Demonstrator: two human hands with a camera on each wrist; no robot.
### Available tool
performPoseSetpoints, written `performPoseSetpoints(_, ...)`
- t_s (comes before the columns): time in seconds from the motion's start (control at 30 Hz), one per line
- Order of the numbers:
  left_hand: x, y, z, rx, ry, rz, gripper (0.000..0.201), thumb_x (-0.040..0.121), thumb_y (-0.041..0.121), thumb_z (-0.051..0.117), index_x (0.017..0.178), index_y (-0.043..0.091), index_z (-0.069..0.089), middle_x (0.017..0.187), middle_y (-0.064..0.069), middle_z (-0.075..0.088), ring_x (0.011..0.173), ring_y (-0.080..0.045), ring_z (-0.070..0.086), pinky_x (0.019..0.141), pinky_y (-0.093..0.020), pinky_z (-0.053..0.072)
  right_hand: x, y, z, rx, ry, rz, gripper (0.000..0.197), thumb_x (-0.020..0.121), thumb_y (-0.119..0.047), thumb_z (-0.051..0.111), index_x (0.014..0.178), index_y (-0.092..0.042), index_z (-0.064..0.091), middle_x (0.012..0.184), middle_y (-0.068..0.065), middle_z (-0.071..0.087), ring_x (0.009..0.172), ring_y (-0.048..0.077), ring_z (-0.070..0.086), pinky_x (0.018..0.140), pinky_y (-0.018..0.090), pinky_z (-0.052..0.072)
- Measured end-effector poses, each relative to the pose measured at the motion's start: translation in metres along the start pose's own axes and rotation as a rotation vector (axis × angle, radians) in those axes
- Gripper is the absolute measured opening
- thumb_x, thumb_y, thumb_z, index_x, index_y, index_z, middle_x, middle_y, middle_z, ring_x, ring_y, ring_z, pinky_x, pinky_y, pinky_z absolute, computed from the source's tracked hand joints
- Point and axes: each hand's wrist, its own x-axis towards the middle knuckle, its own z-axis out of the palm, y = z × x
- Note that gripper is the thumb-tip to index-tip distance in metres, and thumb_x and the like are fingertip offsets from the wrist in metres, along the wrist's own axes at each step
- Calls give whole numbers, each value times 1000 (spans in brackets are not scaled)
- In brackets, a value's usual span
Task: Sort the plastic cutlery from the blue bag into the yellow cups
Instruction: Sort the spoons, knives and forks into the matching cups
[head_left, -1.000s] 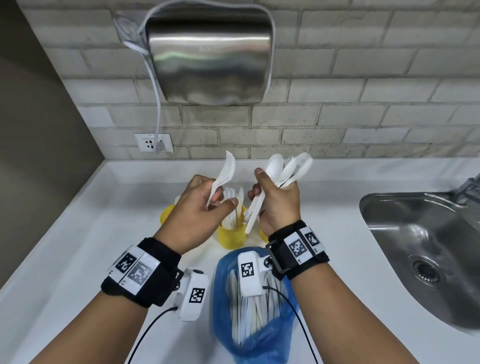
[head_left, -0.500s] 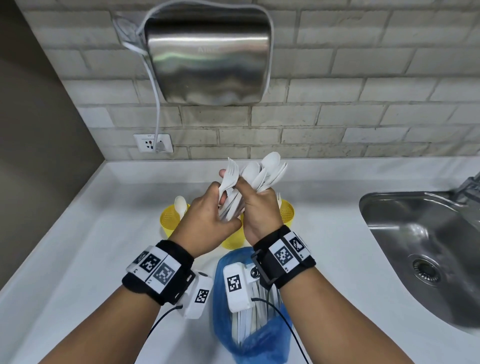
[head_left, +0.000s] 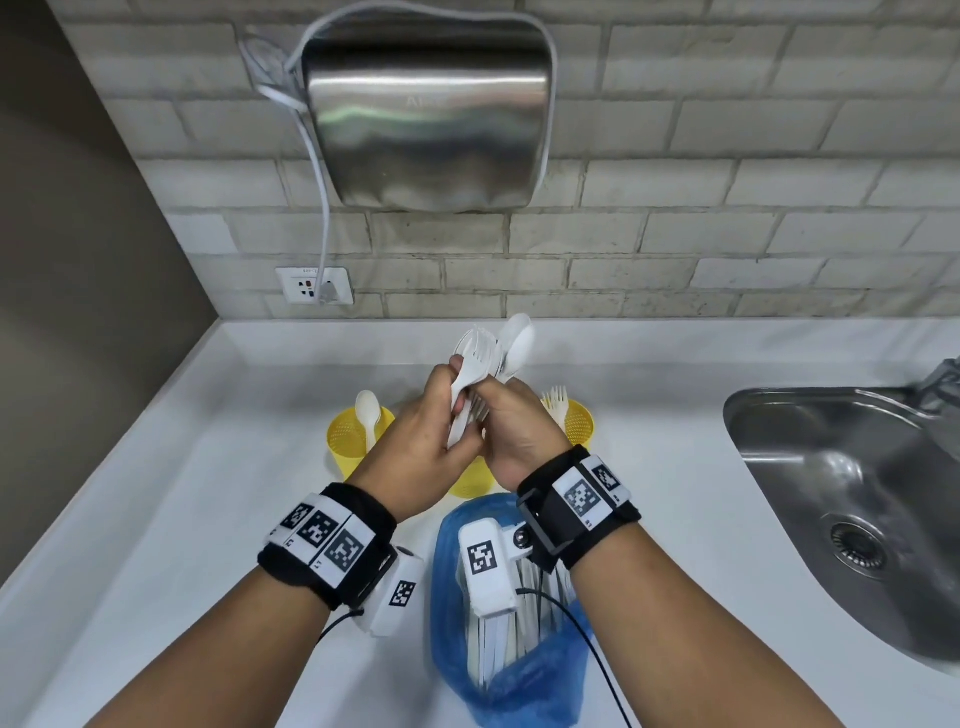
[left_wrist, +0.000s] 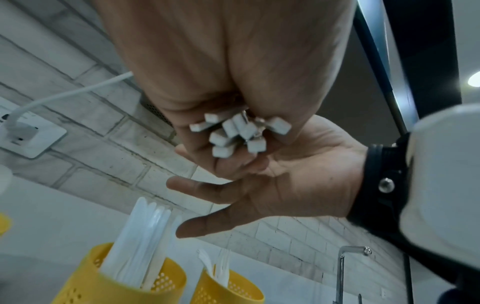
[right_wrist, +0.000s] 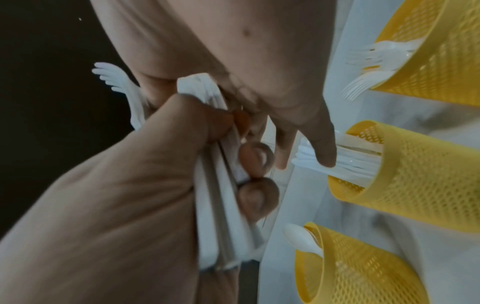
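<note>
Both hands are raised together over the middle yellow cup (head_left: 470, 483). My right hand (head_left: 506, 410) grips a bundle of white cutlery (head_left: 511, 345), spoons and forks fanned upward; its handle ends (left_wrist: 233, 133) show from below. My left hand (head_left: 447, 395) holds a fork (head_left: 474, 349) at the bundle's left side, thumb on it. The left cup (head_left: 345, 441) holds a spoon (head_left: 368, 410), and the right cup (head_left: 581, 428) holds forks (head_left: 557, 397). The middle cup holds flat white pieces that look like knives (left_wrist: 140, 236). The blue bag (head_left: 519, 691) lies open under my right wrist with more cutlery inside.
A steel sink (head_left: 831, 493) is set into the white counter (head_left: 208, 493) on the right, its tap (head_left: 943, 384) at the frame edge. A hand dryer (head_left: 431, 104) hangs on the brick wall, its cord running to a socket (head_left: 314, 285). A dark wall bounds the left.
A second ago my left hand held one spoon apart from the right hand's bundle. The hands have since come together and drifted left, and the left now holds a fork at the bundle.
</note>
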Motion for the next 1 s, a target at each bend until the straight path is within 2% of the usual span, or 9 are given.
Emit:
performPoseSetpoints(0.1, -2, -1, 0, -22, 10, -30, 31, 99, 10, 59, 120, 17, 37, 84, 11, 59, 77, 0, 60, 64, -10, 40, -2, -6, -6, 7, -116, 41, 22, 90, -24, 58, 70, -14, 61, 67, 4, 58, 67, 22, 59, 62, 35, 41)
performPoseSetpoints(0.2, -3, -4, -1, -54, 56, -68, 23, 99, 10, 57, 110, 12, 38, 79, 1, 61, 67, -13, 60, 55, -18, 43, -3, -12, -8, 83, -66, 29, 20, 79, -30, 55, 90, -15, 64, 89, 8, 64, 84, 24, 60, 72, 38, 43)
performPoseSetpoints(0.33, -4, -7, -3, -27, 115, -66, 22, 100, 8, 55, 112, 6, 36, 79, -3, 59, 63, -19, 60, 52, -15, 43, -9, -11, -3, -205, 263, -400, 50, 72, -30, 63, 120, -33, 55, 119, 3, 59, 97, 15, 63, 80, 26, 50)
performPoseSetpoints(0.43, -3, -11, -2, 3, 154, -18, 22, 101, 8, 55, 107, 10, 34, 77, -6, 60, 66, -20, 61, 54, -19, 44, -14, -9, 2, -482, 254, -635, 41, 76, -28, 69, 115, -38, 61, 112, 0, 49, 91, 17, 59, 80, 24, 51)
performPoseSetpoints(0.53, -1, -15, 1, 33, 172, 22, 22, 98, 7, 55, 109, 12, 36, 77, 0, 61, 67, -21, 59, 57, -35, 44, -10, -5, 3, -616, 245, -675, 19, 83, -30, 75, 101, -27, 69, 99, -3, 50, 75, 13, 55, 75, 21, 47)
performPoseSetpoints(0.67, -2, -16, 3, 87, 179, 74, 28, 96, 7, 59, 107, 18, 35, 91, -7, 65, 75, -24, 57, 59, -32, 36, -4, -3, 7, -633, 248, -685, 8, 89, -22, 70, 90, -16, 65, 88, 2, 62, 72, 15, 59, 69, 29, 49)
performPoseSetpoints(0.8, -4, -18, 2, 100, 150, 80, 31, 97, 7, 59, 106, 23, 35, 82, -4, 61, 68, -21, 54, 59, -28, 32, 0, -7, 9, -427, 286, -563, 6, 89, -24, 62, 88, -18, 63, 81, 3, 67, 71, 17, 61, 71, 38, 51)
performPoseSetpoints(0.9, -10, -22, 1, 34, 135, -22, 25, 100, 12, 57, 107, 25, 36, 80, 3, 60, 65, -15, 60, 57, -31, 45, -2, -24, 4, -71, 355, -522, 6, 93, -20, 56, 88, -20, 60, 76, -3, 64, 68, 14, 61, 66, 37, 51)
performPoseSetpoints(1.0, -14, -28, 1, -17, 140, -70, 31, 101, 14, 56, 97, 32, 31, 80, -6, 56, 58, -20, 57, 55, -37, 48, -8, -47, -12, 351, 334, -448, 10, 102, -11, 40, 100, -17, 48, 86, 9, 65, 79, 30, 71, 74, 42, 55)
